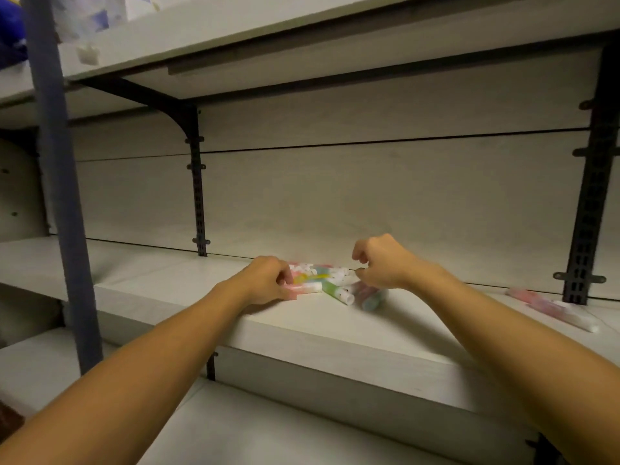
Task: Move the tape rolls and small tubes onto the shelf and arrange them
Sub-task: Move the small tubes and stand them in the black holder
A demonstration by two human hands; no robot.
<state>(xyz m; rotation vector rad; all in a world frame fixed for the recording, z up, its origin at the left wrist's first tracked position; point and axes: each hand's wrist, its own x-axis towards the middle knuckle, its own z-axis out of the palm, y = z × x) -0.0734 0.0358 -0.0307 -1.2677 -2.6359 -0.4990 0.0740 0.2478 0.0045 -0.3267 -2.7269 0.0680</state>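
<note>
Shelf: a pale, wood-grain shelf (335, 327) runs across the view at about chest height to the person, with a thick front edge facing the room.
Back wall: pale panels (369, 196) behind the shelf, split by thin dark horizontal seams.
Supports: a black slotted rail (198, 196) with a curved bracket stands left of centre; a second black rail (590, 203) stands at the right edge.
Upper shelf: another pale board (235, 31) hangs overhead, carrying a blurred white and blue object at its left end.
Post: a blue-grey upright post (63, 196) rises at the left, in front of the shelving.
Lower level: a further pale surface (268, 431) lies below the main shelf.
Tubes, main group: a loose pile of small pastel tubes (330, 283) lies on the shelf near the back wall, between the two hands; a green one points toward the front edge.
Tubes, right group: pink tubes (550, 308) lie on the shelf near the foot of the right rail, well apart from the pile.
Left hand: the left hand (265, 283) rests on the shelf at the pile's left end, fingers curled onto a pink tube.
Right hand: the right hand (382, 263) hovers over the pile's right end, fingers curled inward; whether it grips anything cannot be told.
Tape rolls: not identifiable.
</note>
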